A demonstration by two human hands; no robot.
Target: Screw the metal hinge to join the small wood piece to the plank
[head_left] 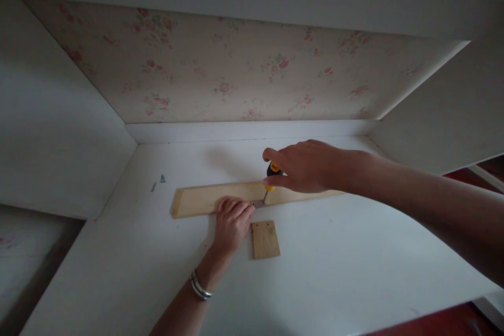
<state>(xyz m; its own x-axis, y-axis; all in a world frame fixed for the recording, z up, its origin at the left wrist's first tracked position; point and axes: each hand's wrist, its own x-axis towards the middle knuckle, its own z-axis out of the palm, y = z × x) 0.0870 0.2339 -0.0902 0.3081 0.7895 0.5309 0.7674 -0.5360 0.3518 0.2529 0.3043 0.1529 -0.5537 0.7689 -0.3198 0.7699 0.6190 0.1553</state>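
Observation:
My right hand (311, 167) is closed around the black and yellow handle of a screwdriver (270, 187). The screwdriver slants down, its tip at a small metal plate (258, 203) along the near edge of a long pale wooden board (197, 202). Just left of that plate, my left hand (233, 220) grips the board, fingers together over its top; the thumb is mostly hidden. A short wooden block (265, 241) with two small dark holes lies right of my left hand, apart from the board.
Two small metal-looking pieces, one triangular (163, 179) and one thin (153, 187), lie left of the board on the white surface (334, 257). White panels (51, 105) rise at the left and right. Flowered wallpaper (236, 68) covers the back above a white strip (252, 130).

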